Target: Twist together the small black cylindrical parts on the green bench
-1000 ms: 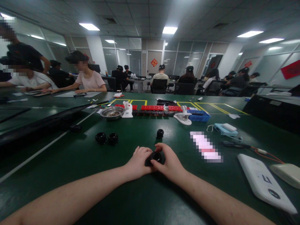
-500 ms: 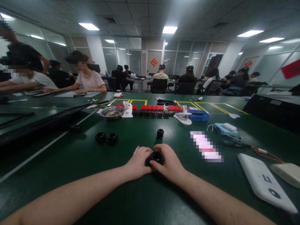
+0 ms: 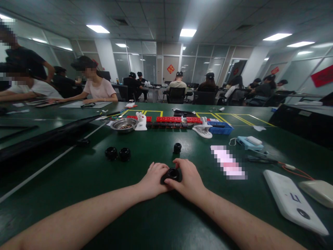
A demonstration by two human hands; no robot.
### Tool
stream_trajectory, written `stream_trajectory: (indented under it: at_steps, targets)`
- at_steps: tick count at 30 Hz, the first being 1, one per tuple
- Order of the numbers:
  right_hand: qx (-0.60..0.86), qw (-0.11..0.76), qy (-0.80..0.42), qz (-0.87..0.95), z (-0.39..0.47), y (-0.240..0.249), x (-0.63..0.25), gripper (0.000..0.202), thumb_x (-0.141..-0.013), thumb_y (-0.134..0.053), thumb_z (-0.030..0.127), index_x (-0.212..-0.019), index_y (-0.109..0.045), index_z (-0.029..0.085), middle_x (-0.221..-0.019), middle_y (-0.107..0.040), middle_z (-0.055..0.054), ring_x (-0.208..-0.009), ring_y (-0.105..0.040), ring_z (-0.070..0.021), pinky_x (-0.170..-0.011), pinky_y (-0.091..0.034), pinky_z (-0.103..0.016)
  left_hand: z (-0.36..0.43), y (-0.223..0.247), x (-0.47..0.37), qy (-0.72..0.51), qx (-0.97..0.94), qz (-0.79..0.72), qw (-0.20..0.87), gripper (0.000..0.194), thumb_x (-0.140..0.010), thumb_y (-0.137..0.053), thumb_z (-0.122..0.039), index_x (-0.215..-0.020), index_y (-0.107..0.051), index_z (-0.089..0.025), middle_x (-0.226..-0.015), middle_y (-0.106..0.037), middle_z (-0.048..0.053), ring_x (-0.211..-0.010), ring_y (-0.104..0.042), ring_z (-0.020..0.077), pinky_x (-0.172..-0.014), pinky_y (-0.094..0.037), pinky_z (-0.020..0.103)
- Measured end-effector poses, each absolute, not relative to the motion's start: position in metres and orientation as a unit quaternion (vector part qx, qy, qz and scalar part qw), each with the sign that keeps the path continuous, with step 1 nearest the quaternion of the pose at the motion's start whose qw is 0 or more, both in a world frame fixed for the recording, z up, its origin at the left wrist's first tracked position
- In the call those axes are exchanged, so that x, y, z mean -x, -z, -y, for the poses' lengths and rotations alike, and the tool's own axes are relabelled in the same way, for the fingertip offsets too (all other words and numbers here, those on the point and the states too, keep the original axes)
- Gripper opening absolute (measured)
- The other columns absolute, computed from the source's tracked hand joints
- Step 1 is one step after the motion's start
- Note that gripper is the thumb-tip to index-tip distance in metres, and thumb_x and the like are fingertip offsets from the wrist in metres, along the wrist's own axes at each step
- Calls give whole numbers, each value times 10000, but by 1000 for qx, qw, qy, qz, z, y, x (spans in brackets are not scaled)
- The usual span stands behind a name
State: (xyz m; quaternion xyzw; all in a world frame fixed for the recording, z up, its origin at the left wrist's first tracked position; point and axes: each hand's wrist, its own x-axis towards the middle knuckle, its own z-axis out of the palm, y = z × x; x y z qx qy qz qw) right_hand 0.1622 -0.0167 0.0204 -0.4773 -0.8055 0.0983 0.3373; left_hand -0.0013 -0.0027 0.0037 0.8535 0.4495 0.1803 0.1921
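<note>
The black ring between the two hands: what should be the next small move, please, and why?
Probably a small turn of the black ring by the right hand, with the left hand steadying it. The right thumb and fingers sit around its top, and the left hand curls at its other side.

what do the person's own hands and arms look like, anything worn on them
The left hand and right hand are bare: no gloves, and no ring shows. The left forearm and right forearm have no sleeve, watch or bracelet in view. Nails are too small to make out.
</note>
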Motion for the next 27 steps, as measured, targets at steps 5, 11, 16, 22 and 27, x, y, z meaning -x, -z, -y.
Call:
stream_trajectory:
  at_steps: [5, 11, 16, 22, 27]
  targets:
    - [422, 345, -139, 827, 18, -18, -164, 447, -636, -536, 135, -1069, -433, 164, -976, -549, -72, -925, -498, -214, -850, -390, -397, 1, -1, 2, -179, -856, -445, 192, 380, -657, -605, -393, -977, -546, -198, -1056, -528, 55, -1034, -434, 250, -963, -228, 474]
    - [418, 367, -144, 819, 18, -18, -165, 535, -647, -549, 164, -1152, -375, 169, -1114, -493, -103, -1048, -447, -236, -903, -361, -428, 0, 0, 2, -180, -858, -443, 186, 356, -653, -611, -402, -931, -559, -187, -1058, -524, 64, -1026, -435, 253, -954, -244, 472]
    - [456, 361, -148, 800, 17, -18, -162, 433, -650, -589, 234, -1055, -450, 166, -947, -547, -88, -896, -513, -237, -813, -417, -432, 1, -3, 2, -183, -857, -440, 195, 341, -664, -600, -411, -931, -560, -202, -1047, -527, 51, -1022, -439, 249, -959, -237, 472]
    - [380, 345, -186, 838, 18, -16, -164, 563, -620, -480, 97, -1166, -381, 196, -1132, -507, -89, -1061, -455, -234, -931, -321, -464, 1, -1, 3, -185, -852, -448, 196, 408, -657, -604, -374, -1018, -529, -199, -1079, -524, 65, -1049, -431, 255, -981, -202, 482]
    - [430, 379, -163, 803, 17, -17, -163, 539, -656, -566, 216, -1162, -382, 183, -1111, -497, -108, -1042, -456, -251, -887, -365, -450, 1, -1, 3, -183, -858, -441, 190, 359, -657, -602, -422, -931, -564, -193, -1062, -525, 60, -1033, -437, 256, -965, -226, 484]
